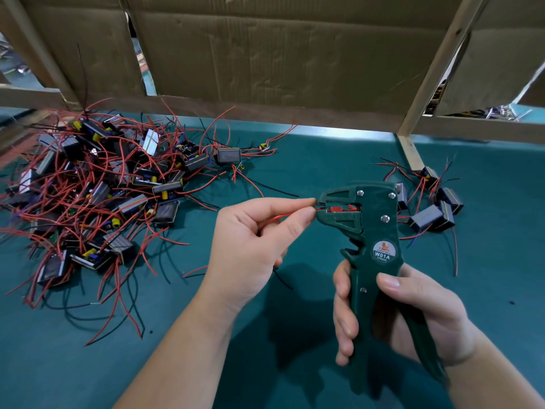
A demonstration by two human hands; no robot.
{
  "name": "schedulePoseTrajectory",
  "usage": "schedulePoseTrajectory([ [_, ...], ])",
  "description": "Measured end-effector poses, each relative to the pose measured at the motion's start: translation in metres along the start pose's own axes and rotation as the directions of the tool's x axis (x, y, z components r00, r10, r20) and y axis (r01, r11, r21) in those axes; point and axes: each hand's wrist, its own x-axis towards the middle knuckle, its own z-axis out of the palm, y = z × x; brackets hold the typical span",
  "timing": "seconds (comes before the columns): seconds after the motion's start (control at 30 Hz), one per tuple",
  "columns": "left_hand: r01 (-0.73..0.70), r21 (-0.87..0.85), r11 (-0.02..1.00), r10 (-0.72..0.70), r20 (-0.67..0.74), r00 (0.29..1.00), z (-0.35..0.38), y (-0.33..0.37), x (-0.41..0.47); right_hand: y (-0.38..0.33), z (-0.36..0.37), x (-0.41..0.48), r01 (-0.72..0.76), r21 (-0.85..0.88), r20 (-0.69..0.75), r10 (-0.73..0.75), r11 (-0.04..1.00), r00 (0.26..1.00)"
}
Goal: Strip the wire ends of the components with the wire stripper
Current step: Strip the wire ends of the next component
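Brown cardboard sheets [280,54] stand behind pale wooden battens [439,66] at the back of a teal tabletop [324,154].

1. You've got one readable mark: the round sticker [383,251] on your wire stripper [372,202] says "W01A".
2. The smaller line beneath it is too blurred to read.
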Motion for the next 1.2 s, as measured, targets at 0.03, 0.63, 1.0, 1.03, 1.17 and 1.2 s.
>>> schedulePoseTrajectory([
  [0.03,0.0,-0.006,1.0,0.0,0.002,1.0,0.0,0.0,0.0,0.0,0.0,0.0,0.0,0.0,0.002,0.0,1.0,1.0],
  [0.63,0.083,-0.134,0.987,-0.087,-0.02,0.996,0.002,-0.004,0.001,0.008,0.003,0.004,0.029,-0.057,-0.081,-0.034,0.998,0.996],
  [1.0,0.101,-0.125,0.987,-0.104,-0.017,0.994,0.0,-0.007,0.002,0.009,0.002,0.004,0.026,-0.034,-0.055,-0.028,0.999,0.998],
  [1.03,0.099,-0.127,0.987,-0.102,-0.014,0.995,-0.001,-0.006,0.002,0.008,0.003,0.004,0.026,-0.032,-0.057,-0.028,0.999,0.998],
  [1.17,0.098,-0.135,0.986,-0.1,-0.006,0.995,-0.001,-0.006,0.002,0.011,0.006,0.005,0.034,-0.031,-0.076,-0.036,0.999,0.996],
  [1.2,0.099,-0.139,0.985,-0.1,-0.003,0.995,-0.002,-0.006,0.002,0.012,0.008,0.006,0.039,-0.041,-0.088,-0.042,0.998,0.995],
])
